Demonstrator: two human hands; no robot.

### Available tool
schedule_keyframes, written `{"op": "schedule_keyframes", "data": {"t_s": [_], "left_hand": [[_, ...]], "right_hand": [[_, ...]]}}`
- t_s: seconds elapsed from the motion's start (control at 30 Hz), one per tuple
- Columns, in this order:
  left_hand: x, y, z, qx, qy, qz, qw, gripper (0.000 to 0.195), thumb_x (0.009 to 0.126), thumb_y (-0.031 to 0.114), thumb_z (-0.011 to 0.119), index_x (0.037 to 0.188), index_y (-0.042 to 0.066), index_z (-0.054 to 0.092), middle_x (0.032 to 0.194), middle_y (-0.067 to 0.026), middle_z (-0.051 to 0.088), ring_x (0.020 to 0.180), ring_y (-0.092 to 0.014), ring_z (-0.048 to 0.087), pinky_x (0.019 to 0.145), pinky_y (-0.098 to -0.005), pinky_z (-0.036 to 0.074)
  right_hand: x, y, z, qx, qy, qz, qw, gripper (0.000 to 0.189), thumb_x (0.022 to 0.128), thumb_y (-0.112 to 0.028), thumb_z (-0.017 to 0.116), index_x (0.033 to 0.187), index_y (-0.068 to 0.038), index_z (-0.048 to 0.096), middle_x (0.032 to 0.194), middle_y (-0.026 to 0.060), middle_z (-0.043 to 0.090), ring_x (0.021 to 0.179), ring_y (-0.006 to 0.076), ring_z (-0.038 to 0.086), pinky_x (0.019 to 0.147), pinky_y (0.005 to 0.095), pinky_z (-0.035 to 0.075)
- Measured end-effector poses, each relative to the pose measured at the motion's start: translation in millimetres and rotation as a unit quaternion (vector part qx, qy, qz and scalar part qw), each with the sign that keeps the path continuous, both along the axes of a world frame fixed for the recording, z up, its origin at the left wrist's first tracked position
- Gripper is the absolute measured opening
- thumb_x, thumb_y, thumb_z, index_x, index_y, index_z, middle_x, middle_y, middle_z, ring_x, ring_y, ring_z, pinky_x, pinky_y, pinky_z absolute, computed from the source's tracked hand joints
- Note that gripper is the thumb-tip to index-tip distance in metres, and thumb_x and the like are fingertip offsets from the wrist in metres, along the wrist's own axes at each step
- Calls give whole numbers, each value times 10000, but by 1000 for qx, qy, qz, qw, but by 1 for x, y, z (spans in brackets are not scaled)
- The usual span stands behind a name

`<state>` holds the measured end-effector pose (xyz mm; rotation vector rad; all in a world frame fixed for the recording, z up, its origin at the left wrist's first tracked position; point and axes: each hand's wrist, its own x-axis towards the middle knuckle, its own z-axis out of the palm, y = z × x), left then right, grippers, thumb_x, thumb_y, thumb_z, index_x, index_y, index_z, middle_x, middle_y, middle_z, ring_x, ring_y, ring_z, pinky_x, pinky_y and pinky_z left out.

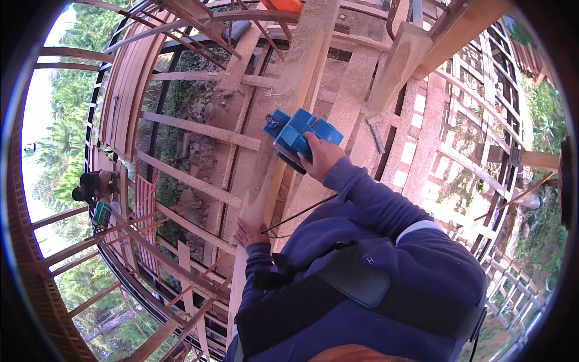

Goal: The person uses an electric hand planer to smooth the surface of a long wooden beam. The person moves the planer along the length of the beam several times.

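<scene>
A blue electric hand planer sits on a long wooden beam that runs away from my body. My right hand is closed around the planer's rear handle. Nearer to me, my left hand grips the beam, its fingers over the top face. A black power cord runs past my left thumb and along my front. Wood shavings lie scattered on the beam beyond the planer.
A hammer lies on sawdust-covered planks to the right, near a thick timber. Stacked boards lie at left. Gaps between the joists show rocky ground below. Another person bends beside a green container.
</scene>
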<state>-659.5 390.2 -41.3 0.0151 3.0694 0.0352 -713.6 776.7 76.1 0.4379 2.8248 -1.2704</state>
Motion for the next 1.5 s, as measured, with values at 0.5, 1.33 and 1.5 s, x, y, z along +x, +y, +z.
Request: {"op": "schedule_keyframes", "data": {"t_s": [0.5, 1.33, 1.5], "left_hand": [[-50, 54, 3, 14, -32, -6, 999, 1052, 734, 342, 825, 1579, 57, 266, 1384, -243, 504, 1310, -436, 460, 1159, -567, 295], [-86, 116, 7, 33, -71, 18, 997, 1013, 738, 288, 806, 1572, 60, 278, 1505, -229, 415, 1394, -446, 381, 1194, -594, 220], [-82, 139, 16, 86, -23, -41, 995, 1046, 726, 269, 789, 1577, 7, 240, 1589, -225, 329, 1493, -414, 273, 1236, -592, 149]], "right_hand": [[-140, 35, -1, -38, 17, 69, 997, 442, 930, -328, 642, 1238, -44, 500, 846, 209, 703, 801, 424, 697, 729, 518, 553], [-125, 57, -2, -34, 33, 93, 995, 443, 920, -302, 662, 1251, -41, 526, 897, 244, 697, 834, 445, 686, 761, 511, 549], [-32, 98, -8, 20, 24, 38, 999, 521, 910, -318, 674, 1334, -82, 485, 940, 248, 703, 869, 454, 687, 768, 520, 554]]}}
